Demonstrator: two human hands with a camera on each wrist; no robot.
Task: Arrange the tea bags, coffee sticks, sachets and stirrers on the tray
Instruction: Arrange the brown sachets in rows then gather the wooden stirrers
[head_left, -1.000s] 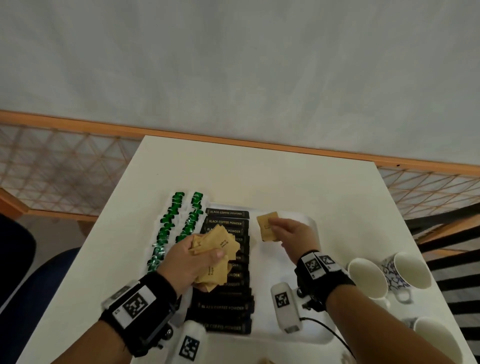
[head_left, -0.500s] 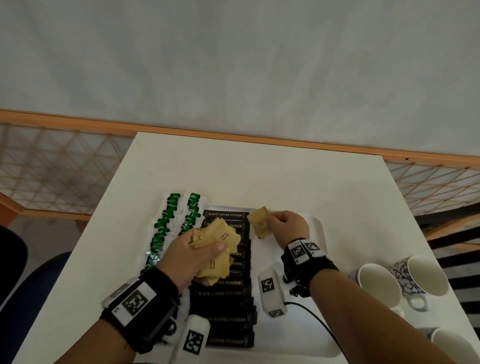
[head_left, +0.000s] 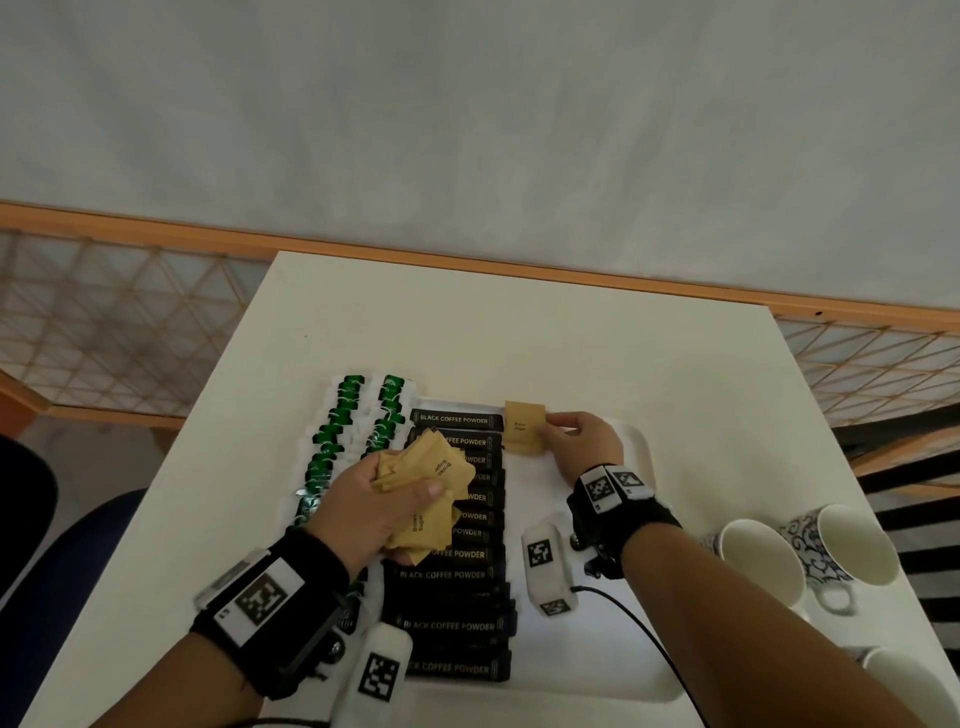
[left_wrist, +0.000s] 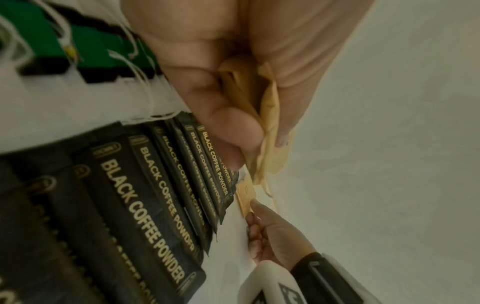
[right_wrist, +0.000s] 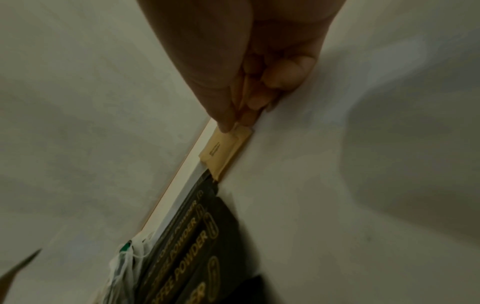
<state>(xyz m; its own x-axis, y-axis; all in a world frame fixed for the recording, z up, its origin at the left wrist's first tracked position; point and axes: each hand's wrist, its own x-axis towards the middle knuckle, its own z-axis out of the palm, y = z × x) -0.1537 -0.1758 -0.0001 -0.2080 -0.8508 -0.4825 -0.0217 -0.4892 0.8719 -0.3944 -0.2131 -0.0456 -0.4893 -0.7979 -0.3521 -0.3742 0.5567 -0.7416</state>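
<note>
right hand (head_left: 582, 441) pinches sachet (head_left: 524, 428) at tray (head_left: 636, 441) top edge | left hand (head_left: 374, 499) clutches bundle (head_left: 431, 473) | lay flat, square beside coffee sticks (head_left: 457, 519)

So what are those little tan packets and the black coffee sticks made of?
The tan brown-sugar packets look like matte kraft paper: they crumple softly in the left hand. The black coffee sticks seem to be smooth plastic or foil film with gold print; I can't tell which.

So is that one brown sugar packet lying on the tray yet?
Cannot tell. The right hand pinches the sugar packet at the tray's far end.
</note>
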